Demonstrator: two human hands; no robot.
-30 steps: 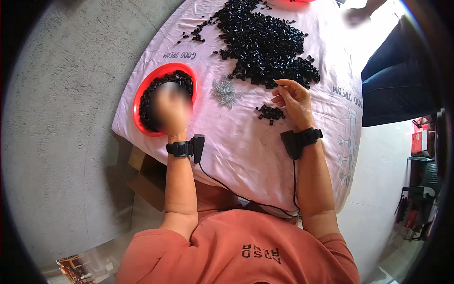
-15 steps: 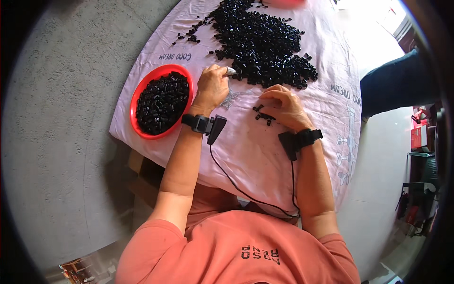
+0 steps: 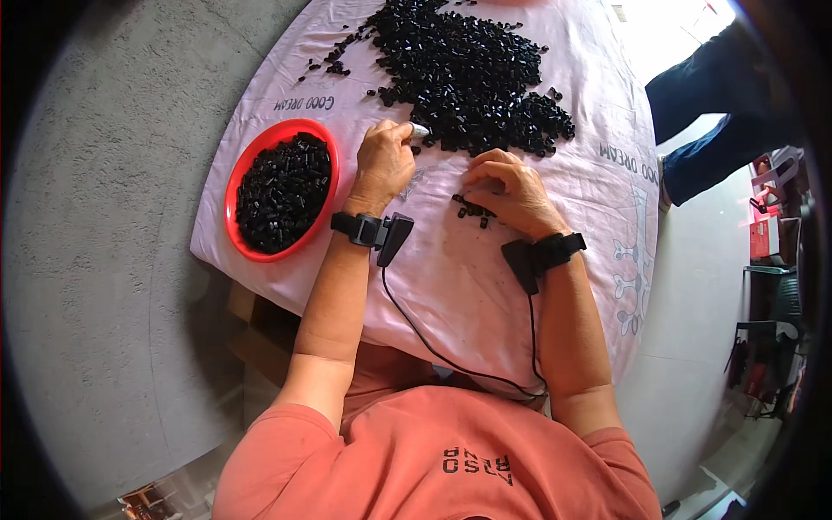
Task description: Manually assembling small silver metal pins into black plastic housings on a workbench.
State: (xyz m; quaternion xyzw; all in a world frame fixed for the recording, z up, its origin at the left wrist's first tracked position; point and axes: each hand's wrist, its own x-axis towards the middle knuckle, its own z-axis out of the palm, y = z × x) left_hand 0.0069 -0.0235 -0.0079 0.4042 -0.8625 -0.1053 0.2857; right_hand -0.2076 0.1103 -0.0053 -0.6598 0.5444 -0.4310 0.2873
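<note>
My left hand (image 3: 386,165) is closed at the near left edge of a big heap of small black plastic pieces (image 3: 468,78). A small whitish-grey object (image 3: 419,131) sticks out at its fingertips; its kind is too small to tell. My right hand (image 3: 517,198) bends its fingers in toward the thumb, just in front of the heap. Beneath those fingers lie several loose black pieces (image 3: 474,210), partly hidden by the hand. Whether one is pinched there I cannot make out. To the left of my left hand stands a red bowl (image 3: 232,195) filled with similar black pieces.
A pink printed cloth (image 3: 433,286) covers the table. Black devices (image 3: 396,238) strapped to both wrists trail a cable (image 3: 442,351) across the cloth. Beyond the right edge are a person's legs (image 3: 706,113) in dark trousers. Part of a red container (image 3: 511,2) shows at the far edge.
The view has shifted slightly, carrying the table things a little left. The right fingers have curled in more over the loose pieces. At the right, the other person's legs now show spread apart.
</note>
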